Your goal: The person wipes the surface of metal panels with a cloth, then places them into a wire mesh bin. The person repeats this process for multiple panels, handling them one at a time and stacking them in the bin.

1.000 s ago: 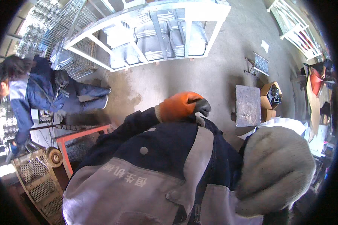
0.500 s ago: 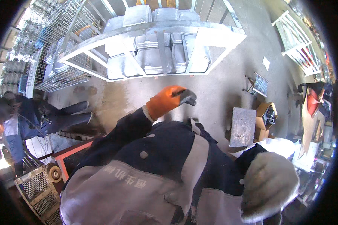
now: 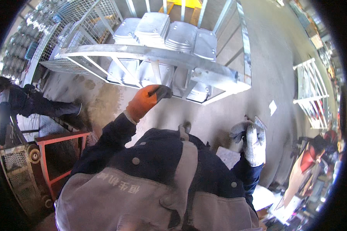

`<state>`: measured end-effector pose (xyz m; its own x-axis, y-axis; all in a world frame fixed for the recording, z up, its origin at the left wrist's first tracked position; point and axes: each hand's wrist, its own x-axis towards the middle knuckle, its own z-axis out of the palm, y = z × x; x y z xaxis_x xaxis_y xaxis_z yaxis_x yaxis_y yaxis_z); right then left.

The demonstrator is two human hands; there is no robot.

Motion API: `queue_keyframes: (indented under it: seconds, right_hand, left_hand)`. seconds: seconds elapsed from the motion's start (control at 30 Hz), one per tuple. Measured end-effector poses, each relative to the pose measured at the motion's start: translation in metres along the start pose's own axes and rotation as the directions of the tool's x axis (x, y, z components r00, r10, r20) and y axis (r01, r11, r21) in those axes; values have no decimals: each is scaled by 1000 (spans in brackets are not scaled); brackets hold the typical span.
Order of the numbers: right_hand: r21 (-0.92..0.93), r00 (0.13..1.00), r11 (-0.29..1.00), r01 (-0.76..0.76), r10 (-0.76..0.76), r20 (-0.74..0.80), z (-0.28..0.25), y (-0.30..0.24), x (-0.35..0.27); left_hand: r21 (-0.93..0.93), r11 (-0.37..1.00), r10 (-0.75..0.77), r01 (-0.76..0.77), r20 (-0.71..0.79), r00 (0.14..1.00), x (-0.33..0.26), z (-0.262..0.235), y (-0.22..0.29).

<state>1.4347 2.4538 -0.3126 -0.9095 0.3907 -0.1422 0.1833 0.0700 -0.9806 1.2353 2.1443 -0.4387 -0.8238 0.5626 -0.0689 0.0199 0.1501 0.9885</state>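
My left hand wears an orange knit glove with dark grey fingertips. Its fingers are curled together in front of the near rail of a metal rack, with nothing visible in them. On the right, my right hand is raised in a whitish glove. A dark grey shape lies at its finger end; whether this is coated fingers or a held thing is unclear. Inside the rack stand stacks of grey metal plates, with more plates seen through the near side.
A person in dark clothes bends at the left, near a red metal frame and machinery with a pulley. Wire-mesh cages stand beyond. A white slatted frame and a cluttered bench are on the right. A flat slab is partly hidden.
My left hand has moved left and now overlaps the rack's lower edge. My right hand has moved from close below the camera out to the right. The rack sits nearer in view.
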Motion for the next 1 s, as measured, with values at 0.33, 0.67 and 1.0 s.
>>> queue_keyframes:
  seconds: [0.33,0.67,1.0]
  right_hand:
    - [-203,958,953,227,-181,221,6,-49,208]
    - [-530,911,845,63,168,377,53,3,522]
    - [-894,756,343,289,490,433,143,320,693]
  left_hand:
    - [153,966,239,-210,-210,948,94,-33,46]
    - [548,837,227,-17,-319,920,232,-14,9]
    - [735,613,41,289,-394,918,266,-3,2]
